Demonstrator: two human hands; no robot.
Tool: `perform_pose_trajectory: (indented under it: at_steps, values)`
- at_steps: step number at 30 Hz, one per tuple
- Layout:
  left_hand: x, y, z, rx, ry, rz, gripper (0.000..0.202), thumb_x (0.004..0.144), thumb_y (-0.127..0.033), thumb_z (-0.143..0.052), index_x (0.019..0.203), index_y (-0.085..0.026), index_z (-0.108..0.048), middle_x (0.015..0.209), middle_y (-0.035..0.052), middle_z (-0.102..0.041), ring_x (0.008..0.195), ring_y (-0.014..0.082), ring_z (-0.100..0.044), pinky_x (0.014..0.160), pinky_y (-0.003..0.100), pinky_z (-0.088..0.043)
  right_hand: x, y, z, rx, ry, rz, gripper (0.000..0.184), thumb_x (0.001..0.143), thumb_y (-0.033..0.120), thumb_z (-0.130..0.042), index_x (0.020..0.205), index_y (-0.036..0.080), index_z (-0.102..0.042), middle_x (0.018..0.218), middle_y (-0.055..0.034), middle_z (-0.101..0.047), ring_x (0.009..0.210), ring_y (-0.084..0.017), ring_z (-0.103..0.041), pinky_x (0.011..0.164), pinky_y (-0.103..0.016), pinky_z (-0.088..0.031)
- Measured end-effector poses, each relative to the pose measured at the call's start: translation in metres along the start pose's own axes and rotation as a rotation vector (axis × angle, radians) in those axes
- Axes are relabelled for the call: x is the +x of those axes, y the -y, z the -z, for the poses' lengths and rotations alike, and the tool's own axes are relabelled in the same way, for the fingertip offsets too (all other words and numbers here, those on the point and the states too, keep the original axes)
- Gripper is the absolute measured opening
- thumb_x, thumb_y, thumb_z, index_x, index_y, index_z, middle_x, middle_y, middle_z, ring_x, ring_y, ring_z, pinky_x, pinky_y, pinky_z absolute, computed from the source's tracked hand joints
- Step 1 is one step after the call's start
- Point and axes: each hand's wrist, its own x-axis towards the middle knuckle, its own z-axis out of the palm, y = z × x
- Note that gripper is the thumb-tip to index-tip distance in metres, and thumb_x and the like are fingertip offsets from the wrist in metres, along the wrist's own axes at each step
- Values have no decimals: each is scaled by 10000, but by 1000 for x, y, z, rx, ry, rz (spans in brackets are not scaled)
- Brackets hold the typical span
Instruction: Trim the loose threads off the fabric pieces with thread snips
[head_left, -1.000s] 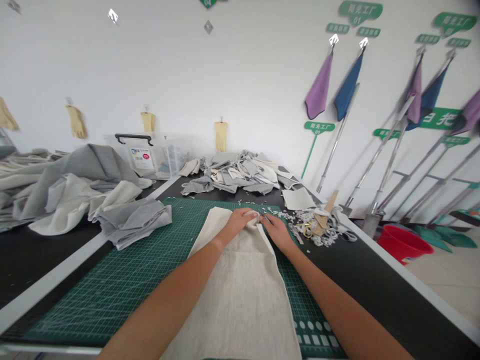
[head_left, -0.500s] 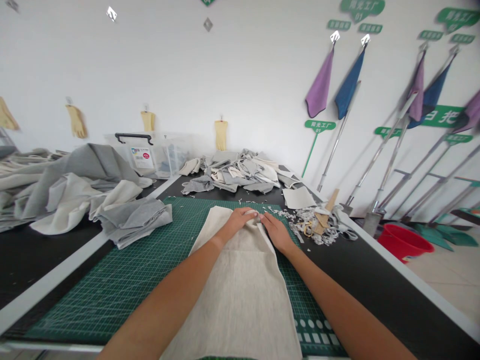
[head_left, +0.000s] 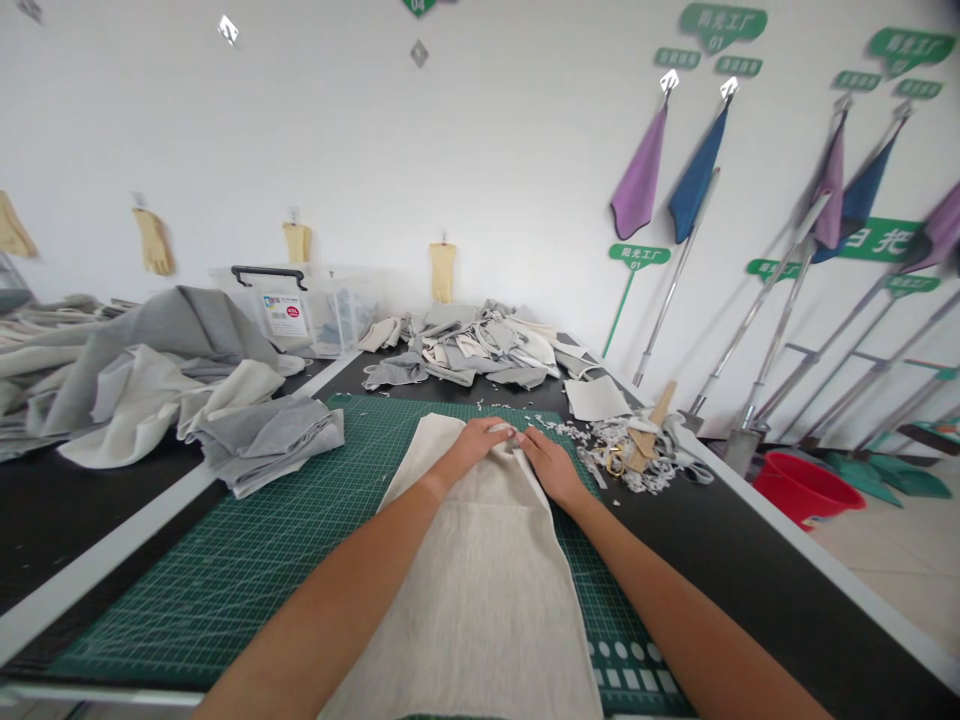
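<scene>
A long cream piece of fabric (head_left: 480, 590) lies lengthwise toward me on the green cutting mat (head_left: 300, 540). At its far right corner my left hand (head_left: 478, 447) pinches the edge between thumb and fingers. Close beside it, my right hand (head_left: 549, 462) grips the same folded edge, the two sets of fingertips nearly meeting. The cloth is bunched and slightly raised between them. Its far left corner lies flat on the mat.
Grey and cream cloths (head_left: 150, 380) are heaped at left, with a folded grey stack (head_left: 266, 440) on the mat. More scraps (head_left: 487, 345) lie behind. Scissors (head_left: 615, 460) rest among shreds at right. A clear bin (head_left: 300, 310) stands back left; a red bucket (head_left: 806, 490) sits on the floor.
Both hands stay at the same corner of the fabric, with only a slight shift of the fingers. The view has tilted very slightly.
</scene>
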Motion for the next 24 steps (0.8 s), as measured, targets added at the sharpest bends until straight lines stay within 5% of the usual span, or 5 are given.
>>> perform_pose_trajectory:
  at_steps: [19,24]
  values:
    - [0,-2,-1,30,-5,17,384,824,-498,-667,925,-141,-765,912,48,-736,871,206,-630,816,284,-455,2,-4,-4,47,-34,-9,419,1003,580,-363,785,245,-489,719,31,-564,716,-179,-550,698,-261,-370]
    - [1,-3,-1,24,-46,-8,356,835,-473,-645,902,-144,-764,917,57,-745,888,212,-644,830,288,-469,0,5,-2,101,-26,-16,413,949,614,-454,854,237,-595,749,29,-587,727,-176,-534,677,-256,-372]
